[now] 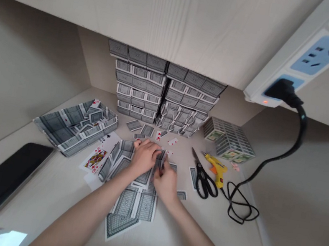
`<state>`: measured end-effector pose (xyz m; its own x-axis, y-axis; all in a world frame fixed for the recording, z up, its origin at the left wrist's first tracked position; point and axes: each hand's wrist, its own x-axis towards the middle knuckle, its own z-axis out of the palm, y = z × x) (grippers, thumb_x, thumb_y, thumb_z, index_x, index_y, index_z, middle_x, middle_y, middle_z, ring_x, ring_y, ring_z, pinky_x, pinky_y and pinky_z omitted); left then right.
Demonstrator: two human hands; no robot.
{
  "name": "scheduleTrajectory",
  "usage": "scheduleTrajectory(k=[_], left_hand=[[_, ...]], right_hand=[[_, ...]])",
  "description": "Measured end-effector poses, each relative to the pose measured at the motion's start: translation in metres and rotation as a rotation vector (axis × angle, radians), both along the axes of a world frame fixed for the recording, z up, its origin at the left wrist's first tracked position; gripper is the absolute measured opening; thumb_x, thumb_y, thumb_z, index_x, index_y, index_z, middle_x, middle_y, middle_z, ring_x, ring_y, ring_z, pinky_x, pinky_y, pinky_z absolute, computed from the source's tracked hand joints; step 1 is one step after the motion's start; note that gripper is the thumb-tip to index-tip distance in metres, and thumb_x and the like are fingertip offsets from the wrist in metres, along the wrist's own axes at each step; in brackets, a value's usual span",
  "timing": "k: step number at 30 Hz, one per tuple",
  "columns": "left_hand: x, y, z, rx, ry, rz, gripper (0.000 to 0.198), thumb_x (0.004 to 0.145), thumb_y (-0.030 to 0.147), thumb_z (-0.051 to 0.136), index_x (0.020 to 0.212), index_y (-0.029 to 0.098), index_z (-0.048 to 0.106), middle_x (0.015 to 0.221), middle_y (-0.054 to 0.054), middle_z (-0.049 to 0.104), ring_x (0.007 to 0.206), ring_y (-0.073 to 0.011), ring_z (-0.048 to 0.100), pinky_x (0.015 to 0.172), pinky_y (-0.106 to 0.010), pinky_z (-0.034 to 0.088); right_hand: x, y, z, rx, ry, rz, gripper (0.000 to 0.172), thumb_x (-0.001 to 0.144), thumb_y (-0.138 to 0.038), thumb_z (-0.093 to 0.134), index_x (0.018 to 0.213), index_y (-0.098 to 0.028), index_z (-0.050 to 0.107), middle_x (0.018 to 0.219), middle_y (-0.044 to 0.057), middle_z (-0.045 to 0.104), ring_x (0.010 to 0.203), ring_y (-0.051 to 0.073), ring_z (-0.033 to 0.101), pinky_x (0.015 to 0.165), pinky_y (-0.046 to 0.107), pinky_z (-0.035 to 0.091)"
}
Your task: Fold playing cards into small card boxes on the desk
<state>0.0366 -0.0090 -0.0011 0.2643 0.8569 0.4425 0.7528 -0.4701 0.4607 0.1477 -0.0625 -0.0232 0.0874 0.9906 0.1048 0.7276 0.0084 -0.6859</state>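
Between my hands lies a half-formed tray of playing cards (119,167), grey patterned backs showing, with some sides folded up. My left hand (145,157) is curled over its far side, fingers bent and pressed on the cards. At the right side my right hand (167,181) pinches an upright card edge between thumb and fingers. Flat joined cards (134,204) extend toward me, and a loose card (120,226) sits at an angle below them. Face-up cards (95,159) lie left of the tray. My fingers hide part of the gripped edges.
A card-made box (84,147) holding cards stands left, near a black tablet-like object (1,179). Stacked card boxes (141,81) rise behind. Right are scissors (204,183), a yellow glue gun (218,168) with a cable, and wrapped card packs (231,139). A power strip (321,53) hangs above.
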Motion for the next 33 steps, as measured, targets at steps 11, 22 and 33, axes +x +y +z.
scheduleTrajectory(k=[11,22,33], left_hand=[[-0.004,-0.003,0.006,0.021,0.005,-0.025,0.025,0.082,0.040,0.045,0.078,0.022,0.061,0.081,-0.002,0.065,0.086,-0.0202,0.051,0.076,-0.037,0.025],[-0.004,0.000,0.002,0.010,0.015,-0.011,0.023,0.084,0.036,0.044,0.078,0.022,0.062,0.081,-0.003,0.065,0.088,-0.0201,0.050,0.079,-0.038,0.023],[-0.004,0.001,0.001,0.004,0.015,-0.028,0.020,0.080,0.038,0.050,0.077,0.022,0.061,0.080,-0.004,0.066,0.087,-0.0202,0.051,0.079,-0.038,0.024]], right_hand=[[-0.023,0.001,0.002,0.144,0.169,0.032,0.035,0.066,-0.001,0.037,0.086,-0.015,0.062,0.114,0.013,0.052,0.109,0.023,0.048,0.092,0.035,0.038],[0.027,0.023,0.005,-0.152,0.715,0.042,0.009,0.066,-0.019,0.052,0.074,-0.019,0.055,0.078,0.003,0.061,0.070,0.016,0.060,0.056,0.027,0.052],[0.048,0.068,0.006,-0.086,0.216,0.351,0.009,0.065,-0.013,0.046,0.060,-0.016,0.052,0.051,-0.004,0.049,0.049,0.009,0.044,0.049,0.019,0.036]])
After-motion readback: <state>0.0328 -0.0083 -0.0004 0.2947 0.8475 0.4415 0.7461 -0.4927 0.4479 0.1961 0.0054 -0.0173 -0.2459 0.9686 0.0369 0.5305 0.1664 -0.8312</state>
